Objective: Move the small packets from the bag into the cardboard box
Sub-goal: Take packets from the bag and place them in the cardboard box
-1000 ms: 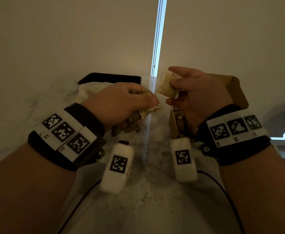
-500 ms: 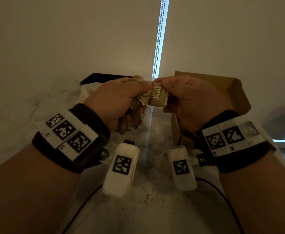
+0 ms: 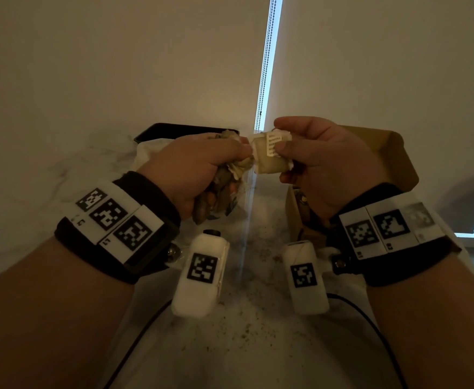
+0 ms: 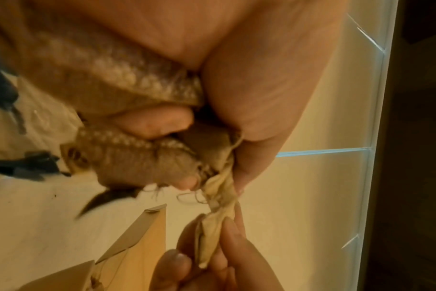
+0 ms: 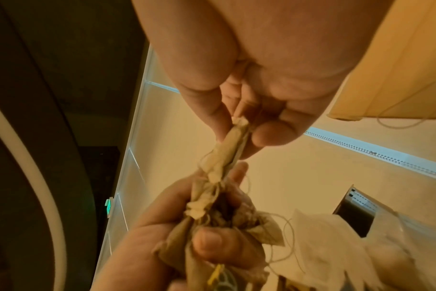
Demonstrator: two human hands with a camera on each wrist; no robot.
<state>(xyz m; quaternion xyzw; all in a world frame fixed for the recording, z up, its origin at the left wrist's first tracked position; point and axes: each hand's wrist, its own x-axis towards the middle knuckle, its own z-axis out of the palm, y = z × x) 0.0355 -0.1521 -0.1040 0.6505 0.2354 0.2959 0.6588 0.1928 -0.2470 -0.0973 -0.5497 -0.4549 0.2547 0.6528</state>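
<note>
We hold both hands up over the marble counter (image 3: 247, 346). Our left hand (image 3: 196, 169) is fisted round a bunch of small packets (image 3: 224, 186), tan pouches with loose threads, fingers curled tight on them. Our right hand (image 3: 322, 164) pinches one pale packet (image 3: 269, 155) between thumb and fingers, and its twisted end touches the bunch in the left fist. That packet carries a white tag with several printed lines, too blurred for us to read.

The cardboard box (image 3: 393, 161) stands open at about two o'clock, behind the right hand. A white bag (image 3: 151, 153) lies at about eleven o'clock, behind the left hand, with a black tray (image 3: 174, 130) beyond it. Both wristbands show black-and-white square markers; small digits beside them are not legible.
</note>
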